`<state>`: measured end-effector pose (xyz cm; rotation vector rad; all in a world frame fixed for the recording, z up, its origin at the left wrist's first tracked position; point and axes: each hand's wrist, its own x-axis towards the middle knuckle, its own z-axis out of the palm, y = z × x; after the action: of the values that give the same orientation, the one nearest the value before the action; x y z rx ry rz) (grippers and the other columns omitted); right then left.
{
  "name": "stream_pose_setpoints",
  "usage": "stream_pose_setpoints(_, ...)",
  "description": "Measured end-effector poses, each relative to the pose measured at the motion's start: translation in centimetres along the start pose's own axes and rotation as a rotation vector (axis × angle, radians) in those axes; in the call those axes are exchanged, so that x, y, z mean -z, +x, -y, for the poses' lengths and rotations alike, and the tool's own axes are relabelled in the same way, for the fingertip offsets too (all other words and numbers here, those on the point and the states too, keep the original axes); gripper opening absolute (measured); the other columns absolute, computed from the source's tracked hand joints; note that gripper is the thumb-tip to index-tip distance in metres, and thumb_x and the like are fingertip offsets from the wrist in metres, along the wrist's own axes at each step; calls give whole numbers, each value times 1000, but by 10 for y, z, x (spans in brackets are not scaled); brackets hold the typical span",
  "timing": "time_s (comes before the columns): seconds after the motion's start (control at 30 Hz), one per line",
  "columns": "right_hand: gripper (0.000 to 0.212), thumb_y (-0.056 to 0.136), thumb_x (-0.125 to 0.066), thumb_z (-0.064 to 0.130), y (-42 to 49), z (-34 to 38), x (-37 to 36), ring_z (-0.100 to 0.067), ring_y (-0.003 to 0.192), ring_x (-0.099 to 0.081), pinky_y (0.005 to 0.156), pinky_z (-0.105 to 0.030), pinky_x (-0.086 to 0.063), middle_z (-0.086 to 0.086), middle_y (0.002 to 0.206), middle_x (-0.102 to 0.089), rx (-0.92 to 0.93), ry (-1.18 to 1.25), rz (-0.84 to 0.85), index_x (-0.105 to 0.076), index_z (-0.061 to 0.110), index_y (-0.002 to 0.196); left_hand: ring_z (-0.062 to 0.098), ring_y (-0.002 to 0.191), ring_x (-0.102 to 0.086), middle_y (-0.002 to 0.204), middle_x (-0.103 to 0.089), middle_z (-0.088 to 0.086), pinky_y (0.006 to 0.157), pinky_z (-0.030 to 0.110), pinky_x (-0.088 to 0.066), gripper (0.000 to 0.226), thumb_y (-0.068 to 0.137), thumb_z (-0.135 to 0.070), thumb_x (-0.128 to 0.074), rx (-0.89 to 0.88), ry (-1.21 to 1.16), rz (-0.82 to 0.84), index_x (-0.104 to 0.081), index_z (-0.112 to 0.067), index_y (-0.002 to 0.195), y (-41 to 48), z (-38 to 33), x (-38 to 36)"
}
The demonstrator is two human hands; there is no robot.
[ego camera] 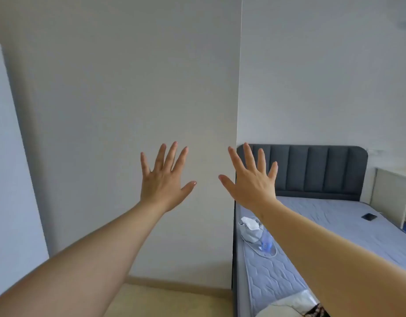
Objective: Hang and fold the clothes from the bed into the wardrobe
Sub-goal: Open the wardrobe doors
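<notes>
Both arms reach forward at chest height with fingers spread. My left hand is held up in front of a plain white wall, holding nothing. My right hand is beside it, in front of the wall's corner edge and the bed's headboard, also holding nothing. The bed with a grey-blue quilted mattress lies at the right. Pale clothes with a dark patterned piece lie at its near end, partly hidden by my right forearm. No wardrobe is in view.
A white bag with a cable and a small blue item lies on the bed's left side. A dark phone lies near its far right. A white desk stands beside the padded headboard. A pale panel fills the left edge.
</notes>
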<state>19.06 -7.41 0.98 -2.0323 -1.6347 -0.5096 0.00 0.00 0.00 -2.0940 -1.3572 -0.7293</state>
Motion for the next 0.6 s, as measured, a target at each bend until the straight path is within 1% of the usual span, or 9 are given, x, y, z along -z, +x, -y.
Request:
stream_pose_setpoints(0.1, 70, 90, -24, 65, 2, 16, -5, -32, 143, 18, 110, -59, 7, 4, 156, 19, 41, -26, -2, 16, 42, 144, 21, 144, 13, 157, 14, -2, 109, 58, 7, 80, 88, -66, -25, 55, -11, -13, 13, -28, 147, -5, 21, 1)
stream_pose_setpoints(0.17, 70, 91, -23, 65, 4, 34, -14, -31, 143, 17, 110, -59, 7, 4, 156, 19, 84, 24, -4, 16, 43, 144, 21, 145, 10, 158, 10, -2, 109, 57, 7, 78, 88, -64, -28, 43, -21, -40, 8, -29, 148, -10, 41, 2)
stream_pose_setpoints(0.27, 69, 91, -22, 64, 8, 68, -26, -31, 143, 18, 110, -60, 5, 4, 156, 21, 153, 77, 31, 17, 43, 143, 22, 145, 9, 158, 9, -3, 111, 54, 7, 78, 89, -63, -29, 64, 36, -33, 8, -29, 148, -20, 71, 5)
stream_pose_setpoints(0.43, 69, 91, -22, 64, 15, 146, -54, -30, 143, 19, 111, -58, 5, 4, 156, 21, 279, 163, 80, 18, 43, 143, 26, 145, 3, 158, 4, -1, 113, 52, 0, 76, 90, -60, -33, 160, 139, 39, 5, -28, 148, -44, 142, 3)
stream_pose_setpoints(0.6, 67, 92, -23, 61, 24, 241, -81, -28, 144, 12, 113, -54, 4, 3, 157, 14, 401, 215, 112, 12, 40, 145, 22, 144, -3, 157, -1, 0, 112, 50, -6, 73, 91, -54, -37, 275, 213, 96, -2, -26, 148, -76, 233, 8)
